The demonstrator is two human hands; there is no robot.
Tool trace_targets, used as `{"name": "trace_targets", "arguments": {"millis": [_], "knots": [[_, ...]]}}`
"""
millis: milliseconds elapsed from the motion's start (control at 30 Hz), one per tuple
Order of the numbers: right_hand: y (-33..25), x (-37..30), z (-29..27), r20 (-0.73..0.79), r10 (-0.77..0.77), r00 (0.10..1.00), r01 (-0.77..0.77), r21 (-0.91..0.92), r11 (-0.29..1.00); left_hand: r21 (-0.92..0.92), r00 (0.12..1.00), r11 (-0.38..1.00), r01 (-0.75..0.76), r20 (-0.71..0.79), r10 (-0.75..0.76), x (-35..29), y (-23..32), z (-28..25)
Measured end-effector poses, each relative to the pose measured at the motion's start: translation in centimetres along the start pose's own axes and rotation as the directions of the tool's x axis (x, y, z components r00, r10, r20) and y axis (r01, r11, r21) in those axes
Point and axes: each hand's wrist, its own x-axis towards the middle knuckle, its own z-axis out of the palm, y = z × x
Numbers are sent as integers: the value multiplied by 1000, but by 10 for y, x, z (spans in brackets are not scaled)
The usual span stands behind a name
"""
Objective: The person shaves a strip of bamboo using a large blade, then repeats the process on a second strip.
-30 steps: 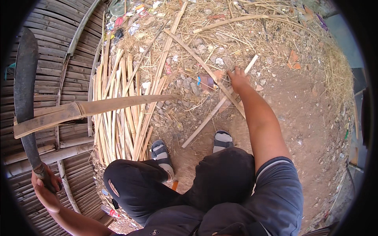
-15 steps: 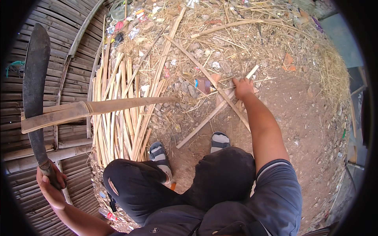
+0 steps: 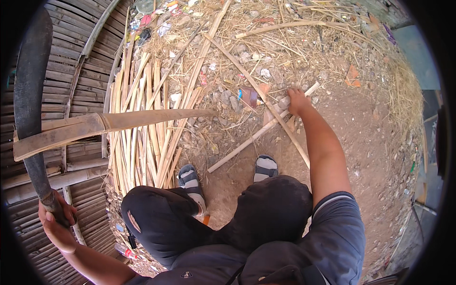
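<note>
My left hand (image 3: 58, 222) is closed around the handle of a machete (image 3: 33, 85), whose dark, broad blade points up at the far left. The blade sits in the split end of a bamboo piece (image 3: 137, 118), which extends to the right and tapers. At the right, my right hand (image 3: 299, 100) is down near the ground with curled fingers over a pale bamboo strip (image 3: 247, 145), close to its upper end. Its fingertips are partly hidden. Beside them lies a grey stone (image 3: 284, 103). Another bamboo strip (image 3: 285, 121) crosses the first one.
A pile of split bamboo strips (image 3: 142, 152) lies left of my feet, alongside a slatted bamboo wall (image 3: 71, 85). Straw, stones and litter cover the ground ahead. A long curved strip (image 3: 289, 24) lies farther off. Bare dirt (image 3: 365, 147) stretches to the right.
The strip under my right hand has turned and shifted slightly, and now shows a narrower side. My left hand, with the machete and bamboo piece, sits a little farther left in view.
</note>
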Motion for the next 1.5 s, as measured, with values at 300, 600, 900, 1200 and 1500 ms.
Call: {"name": "trace_targets", "arguments": {"millis": [300, 600, 900, 1200, 1500], "knots": [[11, -30, 17, -93, 152, 984, -113, 334, 936, 77, 996, 994, -79, 47, 75, 2, 16, 12], [-5, -134, -106, -315, 177, 932, 219, 882, 417, 165, 940, 947, -275, 252, 229, 23, 32, 10], [-128, -333, -357, -884, -216, 415, 850, 292, 439, 241, 932, 921, -306, 276, 237, 29, 67, 27], [-220, -322, -383, -889, -456, 46, 477, -382, 792, 297, 932, 897, -326, 257, 254, 28, 73, 26], [-217, -311, -412, -943, -333, 16, 684, -233, 691, 329, 915, 867, -374, 283, 288, 24, 73, 26]]}}
